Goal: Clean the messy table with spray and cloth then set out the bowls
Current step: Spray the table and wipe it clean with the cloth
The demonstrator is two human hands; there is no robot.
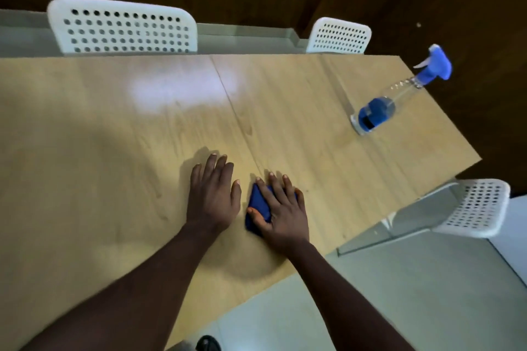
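Observation:
A folded dark blue cloth (257,205) lies on the light wooden table (114,137) near its front edge. My right hand (281,208) presses flat on top of the cloth, fingers spread, covering most of it. Just to the left, my left hand (214,194) rests palm down on the bare wood with its fingers apart and nothing in it. A clear spray bottle (379,111) with blue liquid and a blue trigger head stands near the table's far right corner, well away from both hands. No bowls are in view.
Two white perforated chairs stand behind the table's far edge, one at the left (122,27) and one at the right (339,35). A third white chair (473,208) sits off the right end. Pale floor (399,293) lies below the near edge.

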